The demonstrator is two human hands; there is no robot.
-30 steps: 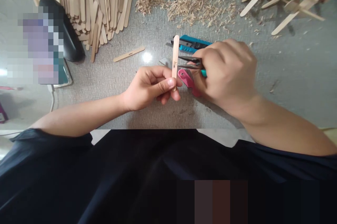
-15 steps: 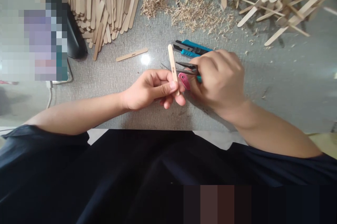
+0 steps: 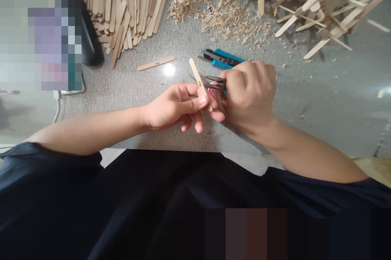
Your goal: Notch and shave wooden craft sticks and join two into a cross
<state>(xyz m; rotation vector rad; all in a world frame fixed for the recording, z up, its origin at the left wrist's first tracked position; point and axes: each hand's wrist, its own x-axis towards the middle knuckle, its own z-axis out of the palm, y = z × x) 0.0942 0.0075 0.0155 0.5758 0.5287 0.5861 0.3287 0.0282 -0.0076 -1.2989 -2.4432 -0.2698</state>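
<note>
The fingers of the left hand (image 3: 171,107) pinch the near end of a wooden stick (image 3: 194,67), thumb on top, while the lower fingers curl loosely beneath. The stick is held in front of the body, its far end leaning leftward. The right hand (image 3: 250,91), back turned up, is closed around a pair of pliers (image 3: 218,82); most of its fingers are hidden below. The pliers' jaws stand slightly parted beside the stick's middle; whether they touch it cannot be told.

The held stick has a small dark mark or cut midway, so work on it appears begun; whether it is finished is unclear. A loose stick (image 3: 156,63) bearing a similar spot lies on the worktop (image 3: 324,101) and seems to have had the same treatment. A pink handle (image 3: 211,93) shows just behind the left fingers, and a blue cutter (image 3: 226,58) lies beyond.

Farther out, wood shavings (image 3: 218,5) suggest much cutting is done. Stacked sticks (image 3: 106,1) look unmarked where visible, so many may remain. Crossed sticks (image 3: 317,5) lie heaped at right; their state is hard to judge. The left forearm runs nearly level, the right slants inward.
</note>
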